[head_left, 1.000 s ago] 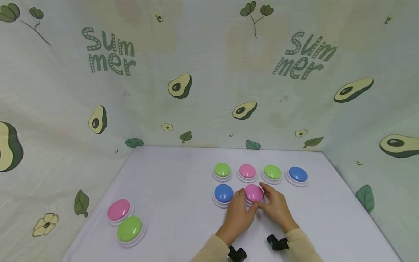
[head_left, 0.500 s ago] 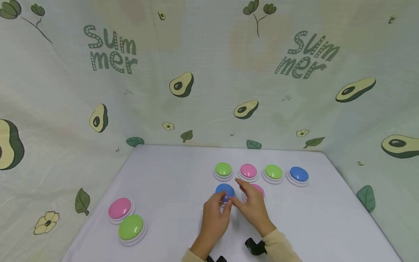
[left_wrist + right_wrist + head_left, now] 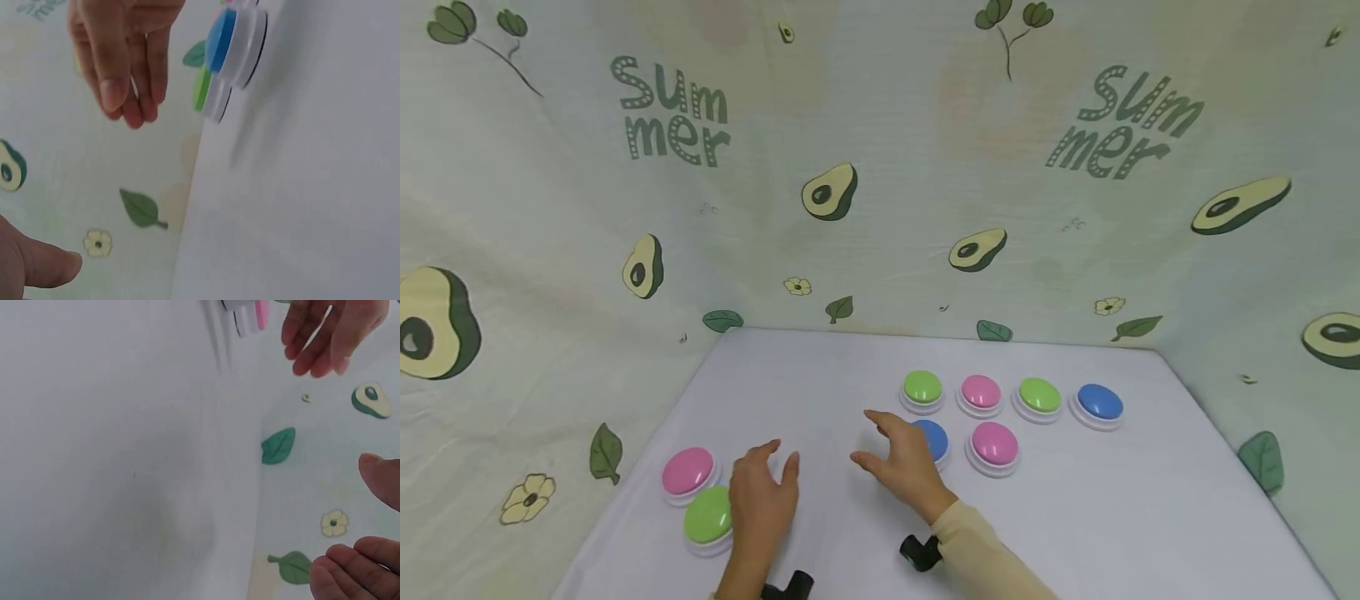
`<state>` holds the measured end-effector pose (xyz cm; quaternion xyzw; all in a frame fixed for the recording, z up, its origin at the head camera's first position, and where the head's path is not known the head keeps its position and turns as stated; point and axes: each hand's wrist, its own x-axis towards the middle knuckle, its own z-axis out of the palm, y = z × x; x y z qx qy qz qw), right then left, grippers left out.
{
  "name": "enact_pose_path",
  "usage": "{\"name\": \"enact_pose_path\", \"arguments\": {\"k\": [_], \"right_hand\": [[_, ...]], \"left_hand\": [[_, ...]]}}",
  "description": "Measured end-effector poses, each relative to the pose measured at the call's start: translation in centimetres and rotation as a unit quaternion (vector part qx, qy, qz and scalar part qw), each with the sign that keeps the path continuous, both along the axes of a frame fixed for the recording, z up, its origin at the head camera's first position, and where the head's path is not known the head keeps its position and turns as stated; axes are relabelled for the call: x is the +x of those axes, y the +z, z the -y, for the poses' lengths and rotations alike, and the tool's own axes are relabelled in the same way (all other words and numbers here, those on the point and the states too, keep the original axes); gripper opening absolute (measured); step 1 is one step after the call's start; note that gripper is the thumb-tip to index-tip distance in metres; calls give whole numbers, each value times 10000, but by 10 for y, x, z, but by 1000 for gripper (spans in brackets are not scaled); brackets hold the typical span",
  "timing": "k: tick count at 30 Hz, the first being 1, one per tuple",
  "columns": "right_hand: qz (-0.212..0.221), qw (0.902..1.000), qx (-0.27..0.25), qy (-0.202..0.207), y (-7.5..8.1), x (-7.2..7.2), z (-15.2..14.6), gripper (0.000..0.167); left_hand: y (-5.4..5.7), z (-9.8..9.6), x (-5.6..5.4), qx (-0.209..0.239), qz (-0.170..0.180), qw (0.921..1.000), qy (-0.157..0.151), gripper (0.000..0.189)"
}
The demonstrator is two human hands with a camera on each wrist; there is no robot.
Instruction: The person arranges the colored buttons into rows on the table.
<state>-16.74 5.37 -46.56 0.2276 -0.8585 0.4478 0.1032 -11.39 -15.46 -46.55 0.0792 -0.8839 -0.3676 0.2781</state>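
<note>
My left hand (image 3: pixel 762 506) is raised above the table, thumb and fingers spread apart, holding nothing. Just left of it lie a green push button (image 3: pixel 706 515), partly hidden by the hand, and a pink push button (image 3: pixel 688 472). My right hand (image 3: pixel 907 465) hovers near the table's middle with thumb and fingers parted and nothing between them. It covers part of a blue push button (image 3: pixel 934 440). Right of that stands another pink push button (image 3: pixel 995 443). In the left wrist view, the blue button (image 3: pixel 220 40) shows its domed top on a white base.
A back row holds a green button (image 3: pixel 922 387), a pink button (image 3: pixel 981 392), another green button (image 3: pixel 1040 395) and a blue button (image 3: pixel 1100 402). The white table (image 3: pixel 820 375) meets a patterned cloth (image 3: pixel 895 150) at its back and sides.
Both hands have moved left, away from the pink and blue front-row buttons, and drawn apart from each other. The left hand is now beside the green button. The buttons stay in their places.
</note>
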Motion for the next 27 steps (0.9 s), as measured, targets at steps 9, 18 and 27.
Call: {"name": "enact_pose_path", "arguments": {"k": [9, 18, 27], "right_hand": [[412, 9972, 265, 566, -5, -8, 44, 61], [658, 9953, 276, 652, -13, -13, 58, 59], [914, 9933, 152, 685, -22, -18, 63, 59]], "left_hand": [[8, 90, 9, -130, 687, 9934, 905, 60], [-1, 124, 4, -176, 2037, 9764, 689, 75], [-8, 118, -9, -419, 2026, 9773, 451, 65]]}}
